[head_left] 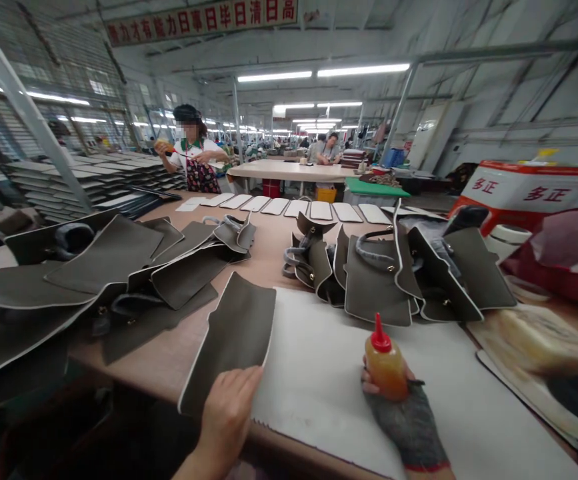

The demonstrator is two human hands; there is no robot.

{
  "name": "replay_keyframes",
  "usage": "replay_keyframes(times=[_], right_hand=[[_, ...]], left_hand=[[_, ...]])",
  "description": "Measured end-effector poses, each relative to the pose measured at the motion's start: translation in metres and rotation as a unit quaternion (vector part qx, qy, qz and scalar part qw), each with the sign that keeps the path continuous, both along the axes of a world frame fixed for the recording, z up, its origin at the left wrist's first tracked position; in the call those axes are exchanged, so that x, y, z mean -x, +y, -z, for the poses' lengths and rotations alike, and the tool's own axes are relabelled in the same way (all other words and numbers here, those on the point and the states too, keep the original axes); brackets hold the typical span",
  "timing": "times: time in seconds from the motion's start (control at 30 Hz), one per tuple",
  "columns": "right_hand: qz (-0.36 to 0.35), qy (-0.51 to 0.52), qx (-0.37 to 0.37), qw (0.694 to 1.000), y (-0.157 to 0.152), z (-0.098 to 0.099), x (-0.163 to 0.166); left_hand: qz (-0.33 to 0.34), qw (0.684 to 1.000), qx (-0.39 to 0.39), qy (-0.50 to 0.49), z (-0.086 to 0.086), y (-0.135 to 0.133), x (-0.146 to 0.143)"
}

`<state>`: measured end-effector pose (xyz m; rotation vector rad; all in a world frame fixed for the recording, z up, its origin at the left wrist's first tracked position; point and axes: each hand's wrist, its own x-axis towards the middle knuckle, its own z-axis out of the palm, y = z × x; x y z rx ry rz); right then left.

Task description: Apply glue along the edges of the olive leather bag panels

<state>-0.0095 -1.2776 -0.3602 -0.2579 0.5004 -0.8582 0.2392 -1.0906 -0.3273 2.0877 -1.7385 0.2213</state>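
Observation:
My left hand (233, 407) grips the near edge of a dark grey-brown bag panel (236, 327) with pale edges. The panel lies tilted at the left border of a white sheet (313, 373) on the table. In my right hand (403, 413), which wears a dark fingerless glove, is a squeeze bottle (386, 367) of amber liquid. Its red nozzle points upward, above the white sheet. Beyond the sheet stand several bag panels with handles (379, 273). More such panels (103, 260) lie in an overlapping heap to the left.
A row of white pieces (273, 207) lies along the table's far side. A yellowish block (543, 340) and a red-and-white box (529, 193) are at the right. Stacked panels (43, 193) stand at the far left. Across the table, a person (196, 153) holds a similar bottle.

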Motion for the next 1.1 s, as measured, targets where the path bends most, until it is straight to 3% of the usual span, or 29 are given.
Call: replay_keyframes(times=[0.1,0.23,0.33,0.47,0.73,0.9,0.97,1.1], right_hand=[[0.009,0.0,-0.006,1.0,-0.002,0.003,0.001],[0.018,0.001,-0.013,1.0,-0.003,0.003,0.001],[0.018,0.018,-0.015,1.0,-0.002,0.001,0.0],[0.031,0.062,-0.011,0.998,0.0,0.001,-0.004],[0.103,0.197,0.132,0.966,0.019,-0.015,-0.019],[0.138,0.338,0.269,0.891,0.022,-0.032,-0.027],[0.141,0.321,0.256,0.901,0.02,-0.036,-0.023],[0.111,0.205,0.183,0.955,0.009,-0.039,-0.009]], left_hand=[[0.009,1.0,-0.006,-0.009,-0.002,0.002,0.0],[0.028,0.985,-0.172,-0.001,-0.003,-0.018,0.02],[-0.012,0.976,-0.216,-0.006,-0.005,-0.045,0.028],[-0.092,0.972,-0.217,-0.009,-0.001,-0.079,0.025],[-0.075,0.965,-0.25,0.036,0.003,-0.092,0.011],[-0.063,0.966,-0.249,-0.005,0.005,-0.097,0.018],[-0.053,0.965,-0.256,0.023,0.003,-0.1,0.012],[-0.026,0.953,-0.264,0.144,-0.004,-0.108,-0.012]])
